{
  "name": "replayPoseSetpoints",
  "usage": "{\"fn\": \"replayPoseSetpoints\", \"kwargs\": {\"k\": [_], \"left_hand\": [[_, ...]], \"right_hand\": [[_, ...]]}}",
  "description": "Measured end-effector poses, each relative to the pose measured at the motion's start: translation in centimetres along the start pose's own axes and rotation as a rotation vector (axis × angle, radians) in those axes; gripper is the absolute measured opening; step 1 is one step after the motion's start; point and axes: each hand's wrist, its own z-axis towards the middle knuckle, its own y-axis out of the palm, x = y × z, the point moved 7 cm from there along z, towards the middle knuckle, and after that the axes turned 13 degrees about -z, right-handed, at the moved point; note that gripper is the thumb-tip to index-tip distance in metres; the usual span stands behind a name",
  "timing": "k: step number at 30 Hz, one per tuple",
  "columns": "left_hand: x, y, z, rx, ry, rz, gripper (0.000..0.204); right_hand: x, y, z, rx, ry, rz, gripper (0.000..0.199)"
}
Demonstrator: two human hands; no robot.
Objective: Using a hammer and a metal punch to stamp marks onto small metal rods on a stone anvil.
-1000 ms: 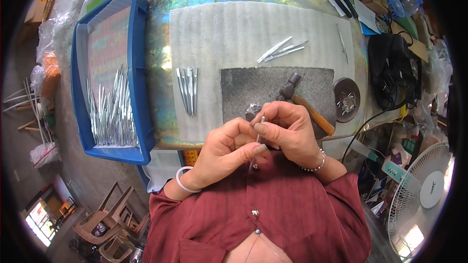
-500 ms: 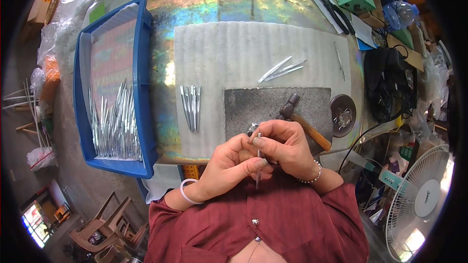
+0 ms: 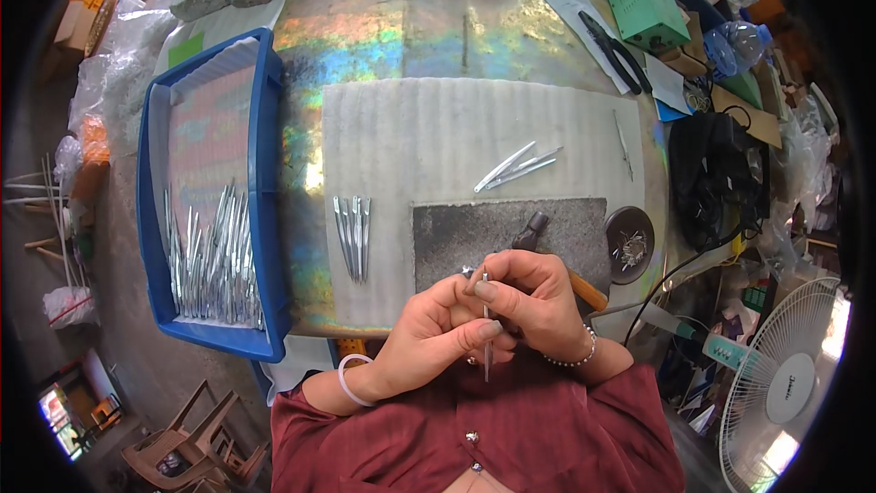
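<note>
Pinching metal pin (image 3: 486,333), both hands' grip closed; hammer (image 3: 547,251) behind, blue tray (image 3: 265,183) left.

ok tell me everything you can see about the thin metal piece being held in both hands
The thin silvery metal piece is a slim, pointed strip, much like tweezers, standing nearly upright in the picture just below the table's near edge. The left hand pinches its middle between thumb and forefinger; the right hand grips its upper end, where a small metal part shows. Its lower tip hangs free over the red shirt. Finer detail is too small to tell.
</note>
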Motion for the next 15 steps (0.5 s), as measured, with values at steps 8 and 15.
{"fn": "replayPoseSetpoints", "kwargs": {"k": [8, 15], "left_hand": [[0.5, 0.3, 2.1, -0.017, 0.025, 0.05, 0.013], [0.8, -0.1, 3.0, 0.048, 0.003, 0.022, 0.017]], "right_hand": [[-0.7, -1.5, 0.9, 0.07, -0.058, -0.035, 0.01], [-0.5, -2.2, 1.8, 0.052, -0.02, -0.045, 0.012]]}}
